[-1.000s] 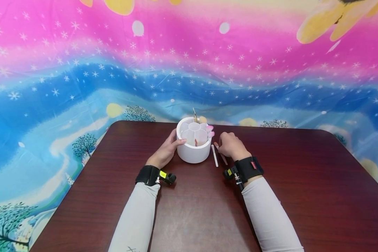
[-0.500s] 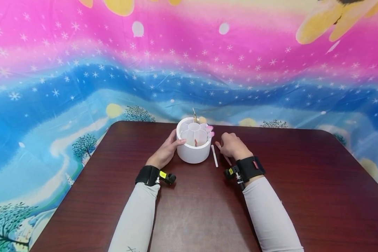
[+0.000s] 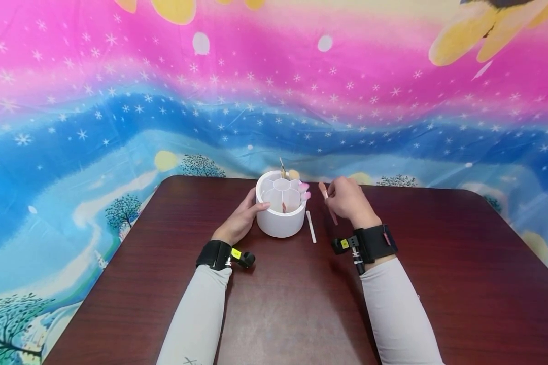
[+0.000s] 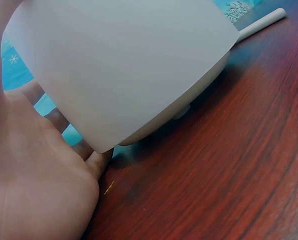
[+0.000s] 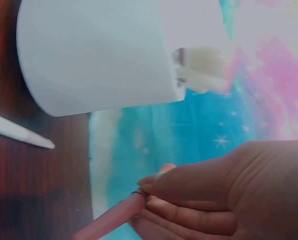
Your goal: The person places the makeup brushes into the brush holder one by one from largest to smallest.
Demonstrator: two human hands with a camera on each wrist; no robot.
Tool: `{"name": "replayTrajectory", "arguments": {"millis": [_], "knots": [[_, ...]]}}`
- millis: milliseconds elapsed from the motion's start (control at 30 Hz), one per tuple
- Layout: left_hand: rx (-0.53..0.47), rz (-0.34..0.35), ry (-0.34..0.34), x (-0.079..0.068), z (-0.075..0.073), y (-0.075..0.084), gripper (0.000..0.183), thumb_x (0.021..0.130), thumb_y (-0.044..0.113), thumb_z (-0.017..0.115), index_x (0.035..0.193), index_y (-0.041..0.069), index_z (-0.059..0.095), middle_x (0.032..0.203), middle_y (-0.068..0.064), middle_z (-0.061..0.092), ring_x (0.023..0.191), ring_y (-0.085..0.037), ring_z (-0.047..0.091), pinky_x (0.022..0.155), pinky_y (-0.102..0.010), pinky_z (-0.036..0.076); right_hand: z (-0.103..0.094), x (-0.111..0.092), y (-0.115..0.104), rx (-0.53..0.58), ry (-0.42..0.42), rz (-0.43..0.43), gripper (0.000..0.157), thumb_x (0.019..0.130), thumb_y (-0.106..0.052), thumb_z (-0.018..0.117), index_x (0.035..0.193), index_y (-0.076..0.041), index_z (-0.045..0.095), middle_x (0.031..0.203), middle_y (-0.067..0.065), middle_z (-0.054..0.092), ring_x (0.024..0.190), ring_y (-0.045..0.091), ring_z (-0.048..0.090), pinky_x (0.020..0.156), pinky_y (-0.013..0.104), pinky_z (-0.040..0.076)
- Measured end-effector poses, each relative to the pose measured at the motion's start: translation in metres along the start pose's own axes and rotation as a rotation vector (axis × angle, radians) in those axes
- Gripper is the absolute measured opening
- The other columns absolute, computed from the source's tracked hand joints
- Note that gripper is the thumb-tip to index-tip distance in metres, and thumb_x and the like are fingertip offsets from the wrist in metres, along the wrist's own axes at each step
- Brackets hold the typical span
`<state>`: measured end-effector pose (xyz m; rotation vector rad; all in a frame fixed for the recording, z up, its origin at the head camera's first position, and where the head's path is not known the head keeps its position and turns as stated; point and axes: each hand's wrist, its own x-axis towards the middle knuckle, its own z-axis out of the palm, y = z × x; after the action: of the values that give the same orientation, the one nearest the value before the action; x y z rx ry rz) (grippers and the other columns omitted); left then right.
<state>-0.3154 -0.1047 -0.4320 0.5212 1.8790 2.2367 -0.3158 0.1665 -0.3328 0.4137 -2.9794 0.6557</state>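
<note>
A white round divided organizer (image 3: 280, 224) stands on the table, with several brushes upright in its compartments. My left hand (image 3: 239, 221) grips its left side, thumb over the rim and fingers around the wall; the left wrist view shows the palm (image 4: 39, 170) beside the wall. To the right of the organizer, my right hand (image 3: 350, 200) pinches a pink makeup brush (image 3: 334, 218) between thumb and fingers. Its peach-coloured end points up and away, and its handle slants down toward the table. The right wrist view shows the pink handle (image 5: 111, 220) below the fingertips.
A thin white brush (image 3: 311, 228) lies on the table between the organizer and my right hand. Pink-tipped brushes (image 3: 304, 187) lean out over the organizer's right rim. Behind the dark wooden table (image 3: 438, 243) hangs a colourful printed cloth (image 3: 274, 91).
My right hand has picked up the pink brush, raising it and moving slightly right and away. My left hand and the organizer stay in place.
</note>
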Motion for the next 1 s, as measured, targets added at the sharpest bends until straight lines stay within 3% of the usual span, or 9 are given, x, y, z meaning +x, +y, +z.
{"name": "replayTrajectory", "arguments": {"millis": [133, 300, 400, 700, 1000], "knots": [[-0.003, -0.005, 0.009, 0.000, 0.000, 0.000, 0.068, 0.086, 0.030, 0.061, 0.144, 0.028, 0.025, 0.146, 0.002, 0.023, 0.131, -0.013, 0.020, 0.110, -0.049, 0.007, -0.009, -0.002, -0.006, 0.091, 0.115, -0.006, 0.007, 0.085, -0.008, 0.062, 0.086, -0.004, 0.067, 0.075, 0.007, 0.065, 0.072, 0.022, 0.059, 0.066, 0.038, 0.049], [-0.001, -0.005, 0.012, -0.001, 0.001, 0.000, 0.070, 0.085, 0.030, 0.063, 0.144, 0.029, 0.025, 0.146, 0.002, 0.023, 0.131, -0.013, 0.020, 0.109, -0.049, 0.008, -0.027, -0.010, -0.020, 0.199, 0.344, -0.085, 0.013, 0.082, -0.008, 0.067, 0.094, -0.001, 0.066, 0.082, 0.009, 0.066, 0.073, 0.018, 0.060, 0.069, 0.037, 0.051], [0.002, -0.001, 0.006, -0.001, 0.001, 0.001, 0.069, 0.086, 0.031, 0.062, 0.144, 0.028, 0.025, 0.146, 0.002, 0.023, 0.131, -0.013, 0.021, 0.109, -0.049, 0.008, -0.037, -0.017, -0.031, 0.255, 0.433, -0.160, 0.017, 0.081, -0.008, 0.069, 0.096, -0.001, 0.065, 0.083, 0.008, 0.065, 0.073, 0.016, 0.060, 0.069, 0.034, 0.051], [0.005, 0.001, -0.001, 0.000, 0.001, 0.000, 0.067, 0.087, 0.029, 0.061, 0.144, 0.026, 0.026, 0.145, 0.001, 0.024, 0.131, -0.014, 0.021, 0.109, -0.048, 0.006, -0.046, -0.029, -0.052, 0.329, 0.458, -0.292, 0.020, 0.080, -0.009, 0.072, 0.097, -0.003, 0.064, 0.085, 0.005, 0.064, 0.074, 0.010, 0.060, 0.070, 0.028, 0.052], [-0.006, 0.014, -0.021, 0.002, -0.001, -0.002, 0.061, 0.091, 0.022, 0.057, 0.144, 0.025, 0.026, 0.145, 0.000, 0.026, 0.129, -0.014, 0.025, 0.109, -0.045, 0.012, -0.042, -0.030, -0.061, 0.399, 0.473, -0.347, 0.024, 0.079, -0.008, 0.073, 0.100, -0.004, 0.063, 0.085, 0.002, 0.063, 0.074, 0.005, 0.060, 0.069, 0.024, 0.052]]}}
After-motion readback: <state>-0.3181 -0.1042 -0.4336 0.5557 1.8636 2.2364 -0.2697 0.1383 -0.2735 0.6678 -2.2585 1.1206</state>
